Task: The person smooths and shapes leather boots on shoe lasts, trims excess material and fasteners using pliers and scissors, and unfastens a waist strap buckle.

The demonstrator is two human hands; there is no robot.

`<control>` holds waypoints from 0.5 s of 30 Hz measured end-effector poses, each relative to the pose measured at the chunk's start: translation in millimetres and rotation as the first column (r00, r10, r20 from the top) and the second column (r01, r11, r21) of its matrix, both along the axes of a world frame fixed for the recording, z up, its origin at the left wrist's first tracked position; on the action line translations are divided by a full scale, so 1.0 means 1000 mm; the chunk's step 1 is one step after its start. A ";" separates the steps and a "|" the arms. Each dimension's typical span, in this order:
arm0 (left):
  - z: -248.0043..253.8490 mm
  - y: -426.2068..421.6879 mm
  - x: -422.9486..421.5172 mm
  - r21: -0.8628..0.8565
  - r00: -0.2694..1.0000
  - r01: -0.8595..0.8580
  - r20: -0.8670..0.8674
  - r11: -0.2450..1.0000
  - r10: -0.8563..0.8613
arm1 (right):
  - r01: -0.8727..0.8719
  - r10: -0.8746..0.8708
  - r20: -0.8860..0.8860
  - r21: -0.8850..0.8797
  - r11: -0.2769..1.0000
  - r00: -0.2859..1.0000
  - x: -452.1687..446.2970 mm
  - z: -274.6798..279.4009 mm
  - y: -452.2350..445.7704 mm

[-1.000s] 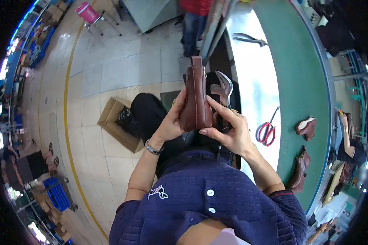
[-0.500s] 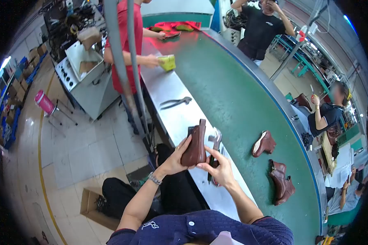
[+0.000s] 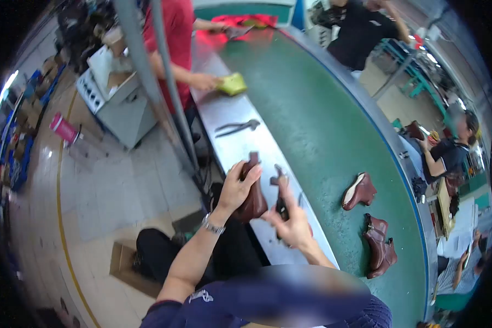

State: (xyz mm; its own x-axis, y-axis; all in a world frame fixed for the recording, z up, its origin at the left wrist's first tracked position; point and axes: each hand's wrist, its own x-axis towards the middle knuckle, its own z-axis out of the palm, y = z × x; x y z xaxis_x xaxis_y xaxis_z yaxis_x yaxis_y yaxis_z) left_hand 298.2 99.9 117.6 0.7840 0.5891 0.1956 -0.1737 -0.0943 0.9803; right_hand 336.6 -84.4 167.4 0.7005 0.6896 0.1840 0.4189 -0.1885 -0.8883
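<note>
A brown leather ankle boot [image 3: 251,205] is in my left hand [image 3: 235,188], whose fingers wrap round its upper part. The pull tab stands up past my fingers, and part of the boot is hidden behind the hand. Right of the boot, my right hand [image 3: 294,221] is over the metal ledge [image 3: 262,145], slightly blurred, with thumb and index finger apart. Between them shows the dark handle of a hammer-like tool [image 3: 279,179], its metal head beyond my fingertips. Whether the hidden fingers touch the handle I cannot make out. Farther up the ledge lie pincers [image 3: 238,128].
Two more brown boots, one on its side [image 3: 359,191] and one lower down [image 3: 378,246], lie on the green belt [image 3: 311,142]. A person in red holds a yellow-green piece [image 3: 233,84] beside metal posts [image 3: 172,82]. Other people work beyond the belt. A cardboard box [image 3: 120,262] stands on the floor.
My right hand has let go of the boot and moved over the hammer-like tool. My left hand now grips the boot from above, lower and turned. The view has shifted slightly.
</note>
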 end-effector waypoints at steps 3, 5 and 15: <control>0.007 -0.007 -0.002 -0.045 0.997 0.007 -0.072 0.999 -0.010 | 0.004 -0.018 -0.358 -0.042 0.999 0.934 0.012 0.004 -0.020; -0.002 -0.011 0.003 0.112 0.999 -0.037 0.026 0.993 0.035 | -0.013 -0.009 -0.545 -0.036 0.999 0.838 0.027 -0.010 -0.030; 0.004 -0.037 -0.007 0.063 0.995 -0.093 0.027 0.994 0.091 | -0.235 0.202 -0.690 0.047 0.971 0.695 0.046 -0.030 -0.058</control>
